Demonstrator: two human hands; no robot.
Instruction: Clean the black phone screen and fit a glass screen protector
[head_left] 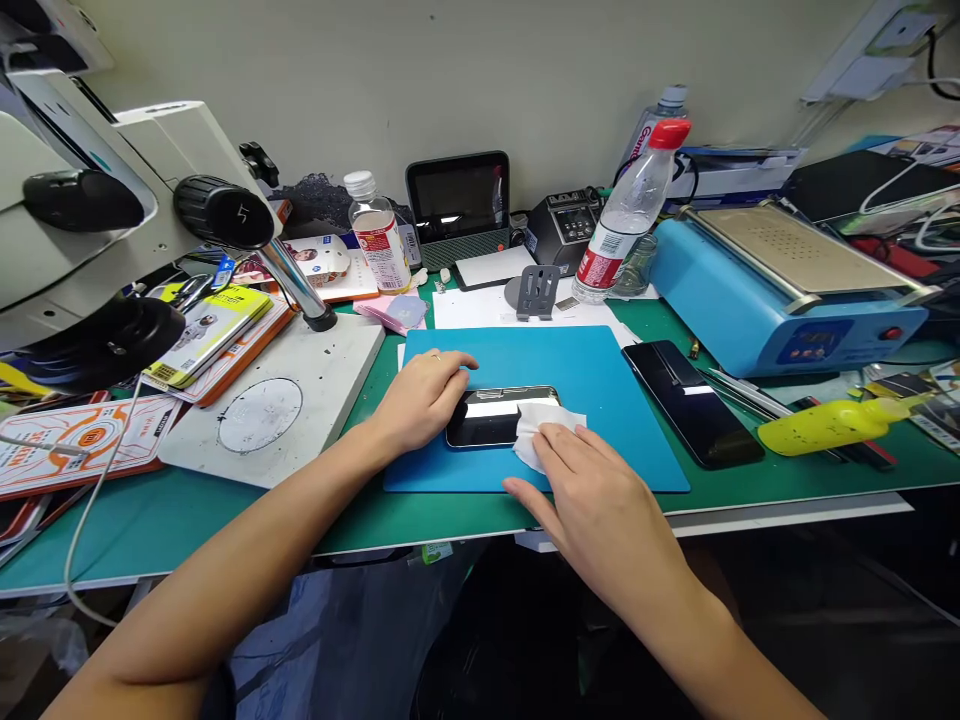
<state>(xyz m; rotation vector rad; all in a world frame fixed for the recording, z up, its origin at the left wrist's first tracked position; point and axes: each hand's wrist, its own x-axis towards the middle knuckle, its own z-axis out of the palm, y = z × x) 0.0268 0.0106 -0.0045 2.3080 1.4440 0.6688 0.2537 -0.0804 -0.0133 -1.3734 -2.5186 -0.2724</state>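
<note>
A smartphone with a dark, glossy face lies flat and sideways on a blue mat. At its left end rests my left hand, fingers curled against the edge and the index finger sticking out above it. A white wipe covers the phone's right end. My right hand presses that wipe down with its fingers together, thumb apart over the mat's front edge. The fingertips of my left hand are partly hidden, so its exact grip is hard to see.
A second dark phone lies right of the mat, beside a yellow squeeze bottle. Behind them stands a blue heating-plate machine. A microscope overhangs the left. Plastic bottles, a phone stand and a small display line the back.
</note>
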